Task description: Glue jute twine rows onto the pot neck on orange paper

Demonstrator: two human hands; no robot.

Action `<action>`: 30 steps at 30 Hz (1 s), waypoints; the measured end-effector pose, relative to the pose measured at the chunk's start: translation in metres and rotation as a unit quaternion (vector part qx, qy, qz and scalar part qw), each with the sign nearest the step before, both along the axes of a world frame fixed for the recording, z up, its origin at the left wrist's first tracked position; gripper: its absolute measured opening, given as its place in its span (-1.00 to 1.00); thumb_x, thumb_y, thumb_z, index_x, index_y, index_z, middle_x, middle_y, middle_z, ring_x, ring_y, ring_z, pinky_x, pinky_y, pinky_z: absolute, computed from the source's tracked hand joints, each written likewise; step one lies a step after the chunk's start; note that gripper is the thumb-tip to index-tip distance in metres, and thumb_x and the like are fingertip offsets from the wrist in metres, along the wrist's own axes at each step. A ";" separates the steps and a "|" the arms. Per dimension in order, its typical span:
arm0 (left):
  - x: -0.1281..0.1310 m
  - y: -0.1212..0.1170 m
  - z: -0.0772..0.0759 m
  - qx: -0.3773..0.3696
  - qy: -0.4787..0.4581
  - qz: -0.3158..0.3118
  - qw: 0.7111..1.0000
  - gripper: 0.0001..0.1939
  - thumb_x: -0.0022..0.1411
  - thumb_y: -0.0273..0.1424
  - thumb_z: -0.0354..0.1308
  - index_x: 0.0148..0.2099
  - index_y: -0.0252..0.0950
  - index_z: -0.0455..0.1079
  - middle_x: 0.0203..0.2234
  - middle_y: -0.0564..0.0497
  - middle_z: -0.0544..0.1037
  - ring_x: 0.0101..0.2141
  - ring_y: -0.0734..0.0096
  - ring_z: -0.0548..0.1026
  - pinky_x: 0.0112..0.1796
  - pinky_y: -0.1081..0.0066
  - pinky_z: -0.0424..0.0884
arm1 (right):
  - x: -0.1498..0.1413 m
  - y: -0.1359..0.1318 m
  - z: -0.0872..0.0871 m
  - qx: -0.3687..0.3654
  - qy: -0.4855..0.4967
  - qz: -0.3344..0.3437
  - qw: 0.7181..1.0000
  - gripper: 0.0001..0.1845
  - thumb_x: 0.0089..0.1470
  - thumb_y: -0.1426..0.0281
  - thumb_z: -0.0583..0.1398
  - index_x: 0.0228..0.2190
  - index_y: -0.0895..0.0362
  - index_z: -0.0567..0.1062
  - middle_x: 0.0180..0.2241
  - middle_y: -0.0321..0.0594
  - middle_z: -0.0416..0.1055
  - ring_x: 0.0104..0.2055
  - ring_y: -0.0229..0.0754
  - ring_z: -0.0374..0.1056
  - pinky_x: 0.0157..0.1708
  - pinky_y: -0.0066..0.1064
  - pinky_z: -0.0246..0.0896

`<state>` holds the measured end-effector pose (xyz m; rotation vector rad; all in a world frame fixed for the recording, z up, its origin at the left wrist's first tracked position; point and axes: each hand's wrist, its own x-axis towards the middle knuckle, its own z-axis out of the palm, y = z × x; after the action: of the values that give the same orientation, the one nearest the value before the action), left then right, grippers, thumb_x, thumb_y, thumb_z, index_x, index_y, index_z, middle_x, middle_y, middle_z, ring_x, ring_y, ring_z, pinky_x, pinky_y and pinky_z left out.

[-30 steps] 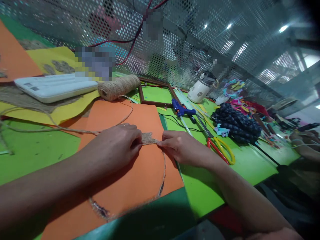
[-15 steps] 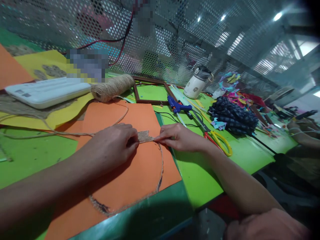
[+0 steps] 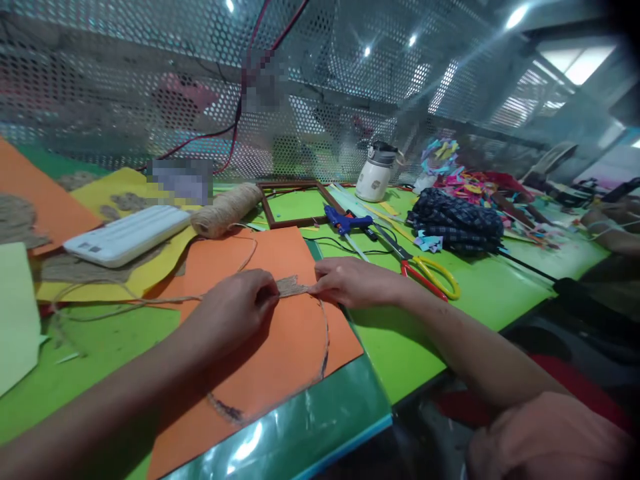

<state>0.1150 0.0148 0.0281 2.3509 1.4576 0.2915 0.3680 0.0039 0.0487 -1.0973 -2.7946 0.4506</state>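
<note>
While left hand (image 3: 239, 301) and right hand (image 3: 353, 282) keep pinching jute strip (image 3: 290, 287) | pale sheet (image 3: 17, 317) appears

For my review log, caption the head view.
Left hand and right hand hold a flat brown twine strip over an orange paper sheet.

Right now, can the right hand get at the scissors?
Probably yes: the scissors lie close by, their near end uncovered. But the right hand is pinching the jute piece, so it would likely have to let go first.
</note>
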 end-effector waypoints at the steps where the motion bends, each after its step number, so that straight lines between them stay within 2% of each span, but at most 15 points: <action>1: 0.000 0.000 0.000 0.001 -0.003 -0.002 1.000 -0.75 0.29 -0.27 0.01 -0.25 -0.20 0.50 -0.27 -0.12 0.69 -0.26 0.07 0.59 -0.26 0.21 0.35 | 0.002 0.004 -0.002 -0.019 0.028 0.004 0.999 -0.80 0.38 0.50 0.26 -0.16 0.17 0.73 -0.30 -0.18 0.41 -0.29 -0.17 0.24 -0.34 -0.34 0.02; 6: -0.002 -0.001 0.000 0.005 0.001 -0.004 1.000 -0.76 0.25 -0.32 0.03 -0.27 -0.19 0.53 -0.30 -0.08 0.70 -0.27 0.10 0.59 -0.30 0.23 0.36 | 0.015 0.025 -0.016 -0.068 0.098 0.014 0.993 -0.79 0.35 0.52 0.28 -0.11 0.18 0.75 -0.30 -0.19 0.52 -0.28 -0.23 0.39 -0.22 -0.40 0.30; 11: -0.001 -0.002 0.001 0.017 0.016 -0.015 1.000 -0.77 0.29 -0.36 0.04 -0.26 -0.21 0.54 -0.27 -0.09 0.70 -0.25 0.14 0.59 -0.28 0.25 0.37 | 0.022 0.036 -0.021 -0.084 0.136 0.004 0.987 -0.82 0.34 0.50 0.29 -0.15 0.17 0.75 -0.28 -0.18 0.60 -0.25 -0.22 0.48 -0.18 -0.40 0.39; 15: -0.002 -0.005 0.003 0.023 0.012 -0.031 0.999 -0.77 0.34 -0.38 0.03 -0.25 -0.23 0.52 -0.27 -0.11 0.69 -0.27 0.15 0.58 -0.28 0.26 0.37 | 0.020 0.030 -0.019 -0.075 0.150 0.000 0.986 -0.80 0.35 0.51 0.27 -0.13 0.18 0.74 -0.28 -0.17 0.59 -0.23 -0.21 0.47 -0.15 -0.36 0.39; 19: -0.002 -0.008 0.002 0.033 0.015 -0.032 0.999 -0.78 0.35 -0.41 0.02 -0.27 -0.23 0.49 -0.29 -0.10 0.67 -0.29 0.17 0.56 -0.30 0.27 0.34 | 0.012 0.020 -0.016 -0.067 0.137 0.006 0.988 -0.80 0.34 0.53 0.29 -0.14 0.15 0.75 -0.32 -0.20 0.54 -0.28 -0.22 0.42 -0.21 -0.37 0.33; 25: -0.004 -0.008 0.000 0.052 0.004 -0.046 0.998 -0.78 0.34 -0.40 0.03 -0.30 -0.22 0.48 -0.31 -0.08 0.64 -0.30 0.16 0.55 -0.32 0.26 0.32 | 0.004 0.012 -0.009 -0.031 0.048 0.003 0.998 -0.78 0.37 0.55 0.26 -0.10 0.20 0.74 -0.25 -0.13 0.54 -0.24 -0.21 0.43 -0.23 -0.38 0.27; 30: -0.008 -0.010 -0.004 0.058 -0.009 -0.059 0.997 -0.77 0.41 -0.35 0.03 -0.28 -0.22 0.47 -0.31 -0.07 0.61 -0.29 0.19 0.52 -0.31 0.26 0.30 | -0.002 0.005 0.000 -0.021 0.004 -0.007 1.000 -0.77 0.38 0.56 0.25 -0.10 0.22 0.74 -0.29 -0.16 0.51 -0.28 -0.21 0.39 -0.32 -0.38 0.14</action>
<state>0.1075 0.0050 0.0238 2.5087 1.3207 0.3736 0.3664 0.0091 0.0484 -1.1198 -2.7810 0.5139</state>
